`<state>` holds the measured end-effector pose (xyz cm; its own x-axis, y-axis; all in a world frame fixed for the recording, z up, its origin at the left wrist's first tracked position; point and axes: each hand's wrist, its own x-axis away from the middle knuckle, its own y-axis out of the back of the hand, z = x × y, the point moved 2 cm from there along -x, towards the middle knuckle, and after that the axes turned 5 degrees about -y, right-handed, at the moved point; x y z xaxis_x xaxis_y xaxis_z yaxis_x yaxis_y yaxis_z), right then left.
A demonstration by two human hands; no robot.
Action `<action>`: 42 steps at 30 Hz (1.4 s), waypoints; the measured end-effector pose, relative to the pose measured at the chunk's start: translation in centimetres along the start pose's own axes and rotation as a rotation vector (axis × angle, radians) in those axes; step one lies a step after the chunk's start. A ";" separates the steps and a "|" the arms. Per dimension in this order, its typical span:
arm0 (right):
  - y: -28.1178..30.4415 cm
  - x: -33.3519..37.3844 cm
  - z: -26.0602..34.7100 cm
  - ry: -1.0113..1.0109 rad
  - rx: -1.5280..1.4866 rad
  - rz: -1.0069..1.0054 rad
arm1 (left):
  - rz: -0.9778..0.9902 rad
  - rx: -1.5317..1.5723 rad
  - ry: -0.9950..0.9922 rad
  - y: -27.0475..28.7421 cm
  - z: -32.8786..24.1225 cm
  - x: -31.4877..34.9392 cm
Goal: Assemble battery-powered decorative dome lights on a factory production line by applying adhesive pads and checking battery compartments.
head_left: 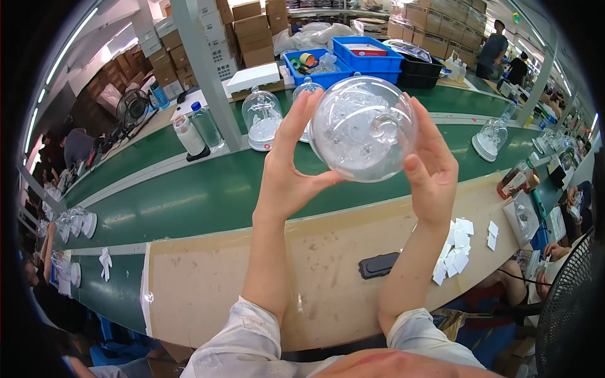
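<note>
Both my hands hold up a clear bell-shaped dome, tilted so its knob points toward me. Translucent pieces show through its wall; their exact kind is hard to make out. My left hand grips the left side, thumb below and fingers along the rim. Against the right side presses my right hand, fingers behind and thumb in front. Just beyond my left hand, a similar dome stands upright on a white base, and another dome is partly hidden behind my fingers.
Below my arms lies a tan board, bearing a black flat case and scattered white cards. A green conveyor runs beyond, with a dome at right. Bottles, blue bins and a fan stand around.
</note>
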<state>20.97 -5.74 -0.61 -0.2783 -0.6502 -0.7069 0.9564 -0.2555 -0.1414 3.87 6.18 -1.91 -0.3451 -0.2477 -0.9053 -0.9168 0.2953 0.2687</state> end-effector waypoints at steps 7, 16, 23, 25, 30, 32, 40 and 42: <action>0.4 0.1 -1.1 -0.183 0.211 -0.084 | 0.051 0.089 0.137 0.5 0.4 0.3; -0.5 0.3 -2.4 -0.620 0.359 0.050 | 0.373 0.098 0.460 -0.1 1.7 1.6; -0.3 0.4 -7.3 -0.632 0.444 0.090 | 0.413 -0.112 0.525 0.0 3.5 3.1; -0.3 0.5 -8.0 -0.709 0.427 0.098 | 0.481 -0.171 0.566 0.0 4.1 3.3; -0.3 0.3 -10.2 -0.691 0.422 0.145 | 0.504 -0.191 0.642 -0.2 5.2 3.9; 0.0 0.3 -11.3 -0.635 0.433 0.141 | 0.496 -0.193 0.634 -0.7 5.7 4.0; -1.4 0.8 -13.0 -0.613 0.569 0.185 | 0.526 -0.320 0.686 -1.5 8.2 5.5; -1.1 1.1 -13.1 -0.562 0.645 0.176 | 0.558 -0.299 0.727 -2.0 8.1 5.9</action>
<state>20.75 3.19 -10.27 -0.2967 -0.9314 -0.2108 0.8003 -0.3629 0.4773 5.26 11.62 -10.46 -0.6946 -0.6837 -0.2238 -0.5617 0.3211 0.7625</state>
